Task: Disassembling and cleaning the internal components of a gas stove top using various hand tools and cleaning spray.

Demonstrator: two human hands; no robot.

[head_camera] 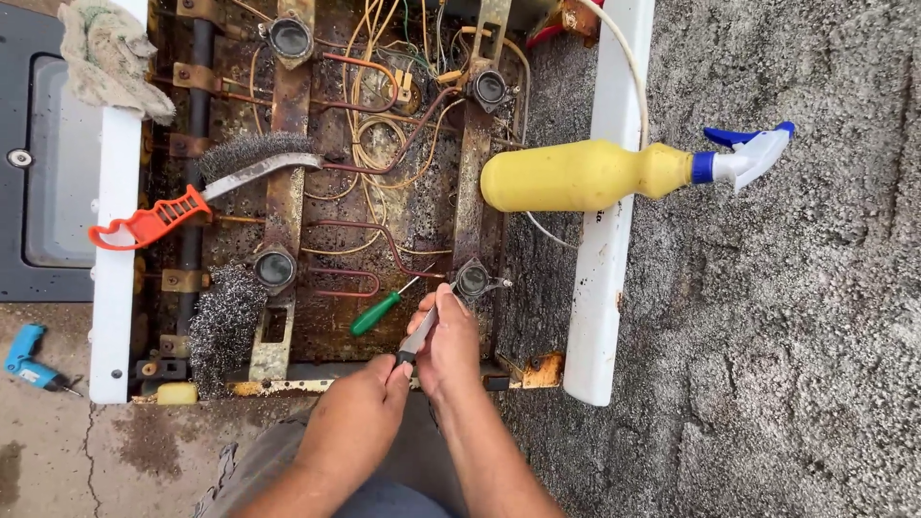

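Both hands meet at the stove's near edge: the left hand (357, 414) pinches the dark handle of a flat metal blade (419, 333), the right hand (449, 347) wraps its middle, tip toward a burner cup (471, 279). It looks stiff, light, best gripped at the handle. Beyond lie a green screwdriver (376, 313), wire brush (197, 189), and unlabelled yellow spray bottle (585, 175).

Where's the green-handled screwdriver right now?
In the head view, the green-handled screwdriver lies inside the rusty stove body, just left of the right hand and the near-right burner.
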